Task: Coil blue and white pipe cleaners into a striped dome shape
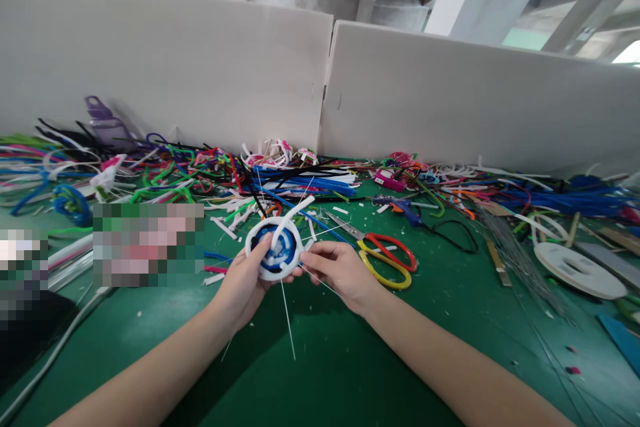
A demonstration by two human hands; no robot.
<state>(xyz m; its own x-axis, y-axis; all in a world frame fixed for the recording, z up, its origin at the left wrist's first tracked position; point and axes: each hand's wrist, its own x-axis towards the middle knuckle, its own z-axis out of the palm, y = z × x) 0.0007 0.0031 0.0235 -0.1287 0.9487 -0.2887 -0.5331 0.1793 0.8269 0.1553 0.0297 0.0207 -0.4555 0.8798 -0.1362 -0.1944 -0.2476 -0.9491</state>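
Observation:
A small round piece coiled from blue and white pipe cleaners is held up over the green table. Thin stiff wires stick out from it on all sides, and one white pipe cleaner end rises from its top right. My left hand grips the piece from the left, thumb across its front and fingers behind. At its right edge, my right hand is closed in a pinch on a short white pipe cleaner end. The right fingertips partly hide that spot.
Scissors with red and yellow handles lie right of my hands. A blue glue gun rests behind them. Coloured pipe cleaners pile along the white partition. A white spool and loose wires lie right; a purple bottle stands back left.

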